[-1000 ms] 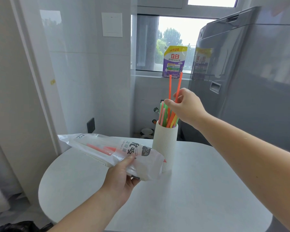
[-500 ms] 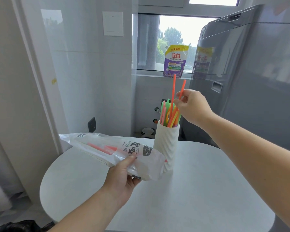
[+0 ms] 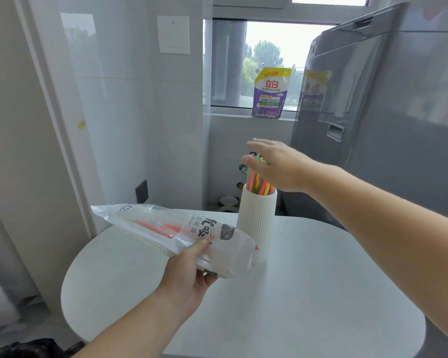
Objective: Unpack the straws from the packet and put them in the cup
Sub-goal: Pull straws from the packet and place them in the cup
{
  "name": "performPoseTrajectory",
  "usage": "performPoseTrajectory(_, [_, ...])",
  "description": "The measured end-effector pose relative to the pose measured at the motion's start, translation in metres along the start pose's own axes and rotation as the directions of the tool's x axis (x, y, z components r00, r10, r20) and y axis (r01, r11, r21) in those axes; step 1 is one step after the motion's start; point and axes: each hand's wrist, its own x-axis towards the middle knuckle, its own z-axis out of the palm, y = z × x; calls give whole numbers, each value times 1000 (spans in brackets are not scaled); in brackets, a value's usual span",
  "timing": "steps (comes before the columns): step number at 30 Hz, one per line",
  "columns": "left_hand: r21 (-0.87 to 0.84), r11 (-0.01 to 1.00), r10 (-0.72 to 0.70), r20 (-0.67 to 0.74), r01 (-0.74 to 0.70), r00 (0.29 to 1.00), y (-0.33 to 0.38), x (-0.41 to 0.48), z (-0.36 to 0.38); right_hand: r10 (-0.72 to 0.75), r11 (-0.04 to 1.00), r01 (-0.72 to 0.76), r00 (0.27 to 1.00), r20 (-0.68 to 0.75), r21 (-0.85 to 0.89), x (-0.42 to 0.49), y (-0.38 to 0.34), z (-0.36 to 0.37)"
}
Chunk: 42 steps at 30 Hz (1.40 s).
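Note:
A ribbed white cup stands on the white table with several coloured straws upright in it. My right hand hovers flat over the straw tops, fingers spread, palm down, touching or just above them. My left hand grips the translucent straw packet from below, holding it slanted over the table just left of the cup. A couple of orange-red straws still show through the packet.
A grey fridge rises close behind the table on the right. A purple and yellow pouch sits on the window sill. White walls close in on the left. A dark object lies at the bottom left corner.
My right hand let go of the two orange straws, which dropped down among the others, and it now lies open over the straw tops. The packet and left hand stayed put.

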Motion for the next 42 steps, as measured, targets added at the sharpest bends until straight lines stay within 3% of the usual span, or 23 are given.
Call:
performPoseTrajectory(4, [-1,1000,-7,-5,7,1000,-1,-1,0,-28,995,32,999,47,-91,-8,9,17])
performPoseTrajectory(6, [-3,1000,-10,2,10,1000,0,-1,0,-48,999,47,998,-35,-22,-9,8,13])
performPoseTrajectory(8, [0,1000,-9,16,9,1000,1,-2,1,-44,998,52,975,-219,33,-14,5,5])
performPoseTrajectory(11, [11,1000,25,30,-25,999,4,-3,3,87,974,50,820,-566,222,-44,-8,7])
performPoseTrajectory(13, [21,998,62,40,-63,997,6,-5,5,258,885,73,746,-614,460,-77,-25,22])
performPoseTrajectory(14, [26,996,82,51,-83,995,7,-6,7,364,798,37,765,-531,601,-94,-33,33])
performPoseTrajectory(16, [62,989,131,90,-136,987,8,-9,11,517,511,-139,838,-174,848,-122,-47,57])
performPoseTrajectory(17, [99,980,161,113,-173,980,7,-12,13,544,331,-270,837,51,904,-131,-50,69])
performPoseTrajectory(19, [200,946,223,169,-255,960,4,-17,17,529,-64,-432,750,398,899,-138,-50,90])
performPoseTrajectory(21, [307,896,257,229,-320,939,-1,-23,21,501,-323,-425,682,534,846,-139,-51,104])
performPoseTrajectory(23, [363,864,271,251,-350,929,-6,-26,24,546,-412,-382,623,560,827,-138,-54,111])
performPoseTrajectory(27, [417,829,290,250,-373,924,-9,-27,25,525,-517,-363,581,622,775,-140,-60,113])
performPoseTrajectory(35, [521,684,375,350,-511,858,-5,-35,21,385,-578,-388,646,659,718,-149,-58,127])
performPoseTrajectory(39, [490,775,264,322,-399,909,-5,-37,24,391,-563,-413,630,671,716,-146,-59,129])
performPoseTrajectory(42, [381,879,158,333,-286,930,-3,-39,26,438,-437,-536,575,691,722,-145,-60,126])
